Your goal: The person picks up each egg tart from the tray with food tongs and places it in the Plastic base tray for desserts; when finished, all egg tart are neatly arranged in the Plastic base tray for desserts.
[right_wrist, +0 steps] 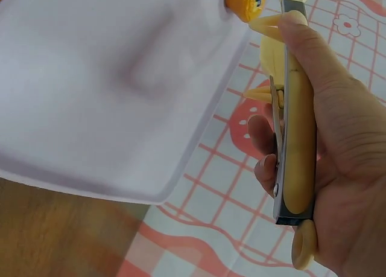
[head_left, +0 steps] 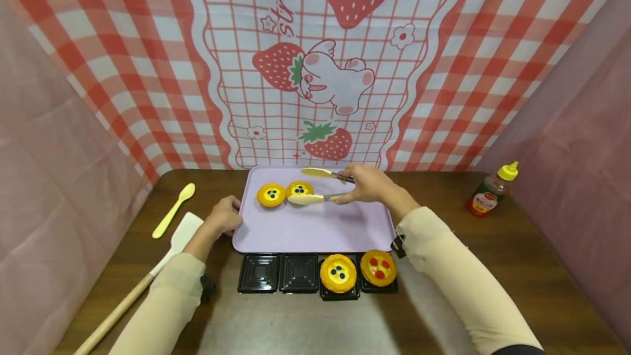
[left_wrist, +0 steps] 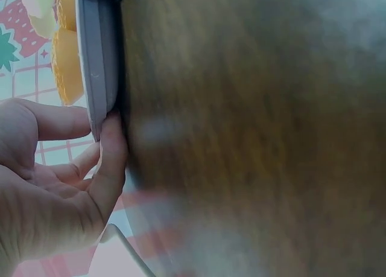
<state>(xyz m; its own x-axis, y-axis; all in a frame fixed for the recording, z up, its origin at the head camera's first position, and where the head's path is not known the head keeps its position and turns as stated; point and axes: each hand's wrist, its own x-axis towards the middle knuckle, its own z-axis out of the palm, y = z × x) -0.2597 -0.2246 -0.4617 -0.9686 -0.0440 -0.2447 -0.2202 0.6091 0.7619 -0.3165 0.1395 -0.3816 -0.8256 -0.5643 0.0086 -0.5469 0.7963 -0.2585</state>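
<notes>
A lilac tray [head_left: 305,232] lies on the table, and my left hand [head_left: 225,215] pinches its left rim, thumb above and a finger below in the left wrist view. Two tarts with dark blue berries sit at the tray's left: the outer tart [head_left: 271,196] and the inner tart [head_left: 299,186]. My right hand [head_left: 367,182] holds tongs [right_wrist: 298,132] with cream-yellow tips over the tray. The tong tips are spread apart, one beyond the inner tart and one at its near side; whether they touch it I cannot tell.
In front of the tray stand several black square holders [head_left: 259,273]; one bears a blueberry tart [head_left: 338,273], another a red-topped tart [head_left: 378,268]. A yellow spoon [head_left: 173,212] and a white spatula [head_left: 186,233] lie left. A yellow-capped sauce bottle [head_left: 485,201] stands right.
</notes>
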